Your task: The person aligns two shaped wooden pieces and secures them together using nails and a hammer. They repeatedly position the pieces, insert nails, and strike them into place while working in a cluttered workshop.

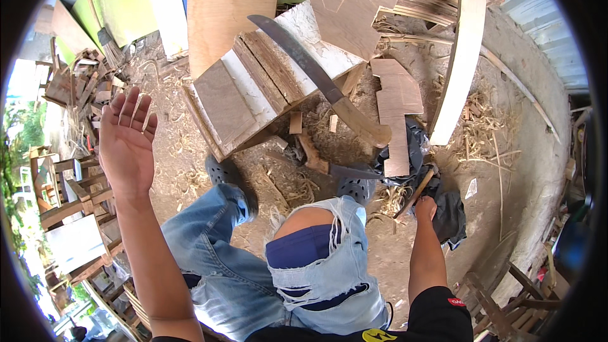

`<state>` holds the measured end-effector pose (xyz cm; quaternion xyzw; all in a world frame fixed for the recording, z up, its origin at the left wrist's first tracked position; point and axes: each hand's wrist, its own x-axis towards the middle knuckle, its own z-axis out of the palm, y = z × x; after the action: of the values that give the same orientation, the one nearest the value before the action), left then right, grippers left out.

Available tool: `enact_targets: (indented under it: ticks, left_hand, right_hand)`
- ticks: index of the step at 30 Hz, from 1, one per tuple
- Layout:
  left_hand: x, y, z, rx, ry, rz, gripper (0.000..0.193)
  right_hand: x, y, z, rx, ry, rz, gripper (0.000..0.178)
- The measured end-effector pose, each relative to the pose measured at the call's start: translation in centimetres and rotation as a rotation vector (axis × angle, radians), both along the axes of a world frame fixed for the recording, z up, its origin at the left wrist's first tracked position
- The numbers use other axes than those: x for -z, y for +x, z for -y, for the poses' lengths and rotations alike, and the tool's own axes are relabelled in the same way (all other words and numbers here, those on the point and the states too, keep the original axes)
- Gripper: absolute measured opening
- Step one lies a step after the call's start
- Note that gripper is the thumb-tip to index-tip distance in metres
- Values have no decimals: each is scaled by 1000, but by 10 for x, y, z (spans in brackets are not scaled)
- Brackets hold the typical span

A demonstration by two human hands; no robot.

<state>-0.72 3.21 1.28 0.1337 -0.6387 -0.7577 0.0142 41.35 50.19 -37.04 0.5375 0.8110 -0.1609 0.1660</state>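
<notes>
To the right of the low bench (246, 85), on its near side, lies the black plastic (451, 215) — probably light, soft, slippery; I would take a gathered fold. The right hand (426, 208) meets its edge, fingers curled; what they pinch, I cannot tell. The left hand (128, 145), left of the bench, is spread — empty. Under the plastic, all is hidden.

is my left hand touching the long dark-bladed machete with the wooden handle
Apart. The head view shows the open left hand well left of the dark-bladed machete, with brown, shavings-strewn floor visible between them.
</notes>
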Motion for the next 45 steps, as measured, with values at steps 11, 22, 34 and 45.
enact_targets:
  ticks: [11,22,34,45]
  left_hand:
    - [-13,6,-13,16,152,-73,29]
    - [-25,5,-11,-36,207,-144,33]
    - [-28,-4,-3,-41,218,-82,38]
    - [-30,-9,1,-14,222,-93,42]
  right_hand:
    - [-27,17,-25,424,-220,-241,21]
    - [-223,-97,-4,258,-475,-752,19]
    - [-312,-393,112,-465,-730,-675,26]
    - [-276,-449,129,-937,-127,-330,18]
